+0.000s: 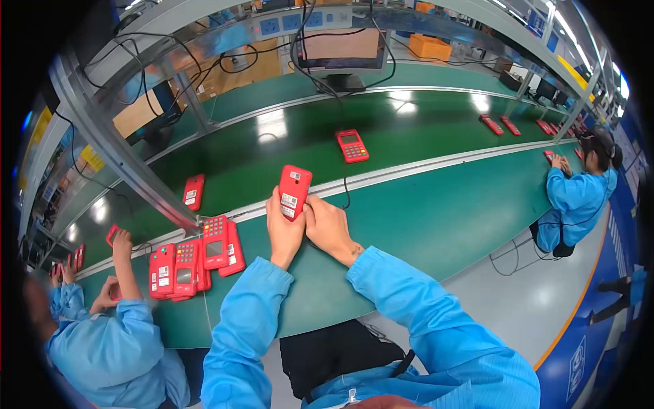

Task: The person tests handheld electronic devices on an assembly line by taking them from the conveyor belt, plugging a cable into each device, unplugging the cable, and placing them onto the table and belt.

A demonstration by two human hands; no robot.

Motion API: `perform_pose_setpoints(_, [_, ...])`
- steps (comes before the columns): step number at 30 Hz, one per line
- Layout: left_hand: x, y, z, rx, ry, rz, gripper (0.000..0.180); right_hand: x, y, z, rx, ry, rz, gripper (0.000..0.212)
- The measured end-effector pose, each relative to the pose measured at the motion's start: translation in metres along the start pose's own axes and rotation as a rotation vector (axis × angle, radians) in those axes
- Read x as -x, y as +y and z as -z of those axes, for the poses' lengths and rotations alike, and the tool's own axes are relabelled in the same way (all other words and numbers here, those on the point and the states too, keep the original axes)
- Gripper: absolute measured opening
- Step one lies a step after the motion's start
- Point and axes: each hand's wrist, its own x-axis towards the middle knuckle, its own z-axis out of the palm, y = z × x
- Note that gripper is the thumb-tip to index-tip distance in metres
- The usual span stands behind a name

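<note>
Head view. One red card reader (294, 190), raised over the bench's (422, 198) far edge, back and white labels uppermost, seemingly so they face the wearer. Left hand (285, 230): fingers curled round its lower left side, apparently bearing the weight. Right hand (330, 225): fingers bent in, tips at the lower right edge; whether gripping or only touching, cannot tell. Pile of readers (185, 255): overlapping, bench's far edge, left of both hands, probably for easy reach. Single reader (352, 146): keypad up, on the green belt (293, 140) beyond that edge.
</note>
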Motion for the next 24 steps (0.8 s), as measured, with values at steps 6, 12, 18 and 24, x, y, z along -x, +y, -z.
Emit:
perform_pose_setpoints(6, [-0.006,0.021,0.004,0.003,-0.024,-0.009,0.078,-0.003,-0.018,0.011,0.087,0.095,-0.014,0.014])
perform_pose_setpoints(12, [-0.028,-0.002,0.022,0.100,0.075,0.158,0.076,-0.006,-0.012,0.029,0.219,-0.033,0.061,0.015])
perform_pose_setpoints(18, [-0.029,-0.004,0.021,-0.032,0.118,-0.027,0.084,-0.021,0.031,0.030,0.220,0.089,0.012,0.017])
perform_pose_setpoints(24, [-0.058,-0.016,0.012,-0.412,0.235,0.060,0.079,-0.054,0.054,0.021,0.435,0.213,-0.002,0.046])
